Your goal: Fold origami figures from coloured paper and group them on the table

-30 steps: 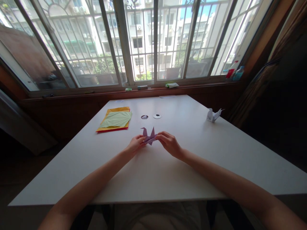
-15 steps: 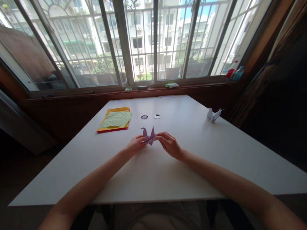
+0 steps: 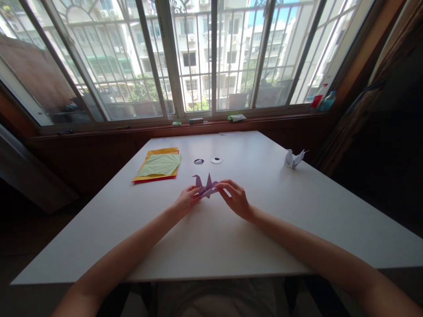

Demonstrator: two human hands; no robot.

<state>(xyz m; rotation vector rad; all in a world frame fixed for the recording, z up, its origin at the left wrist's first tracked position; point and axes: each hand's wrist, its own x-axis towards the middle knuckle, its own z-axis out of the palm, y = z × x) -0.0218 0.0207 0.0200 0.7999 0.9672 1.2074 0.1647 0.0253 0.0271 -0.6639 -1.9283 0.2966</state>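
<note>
A purple origami crane [image 3: 207, 191] is held between my two hands above the white table [image 3: 211, 237]. Its bent head points up and to the left, and a second point stands upright near its middle. My left hand [image 3: 187, 199] is closed on the crane's left side. With thumb and fingertips, my right hand [image 3: 234, 197] pinches the wing on the right, which looks curved. Part of the crane's left side is hidden behind my left fingers.
A stack of yellow, red and pale green paper [image 3: 157, 164] lies at the left. Two round discs, one with a black centre [image 3: 216, 160], lie beyond my hands. A white paper crane [image 3: 294, 158] stands near the right edge. Bottles [image 3: 328, 101] stand on the windowsill.
The right wing of the purple crane now curves upward more, with my right fingertips on it. The crane has shifted slightly left and up. My left hand keeps its hold.
</note>
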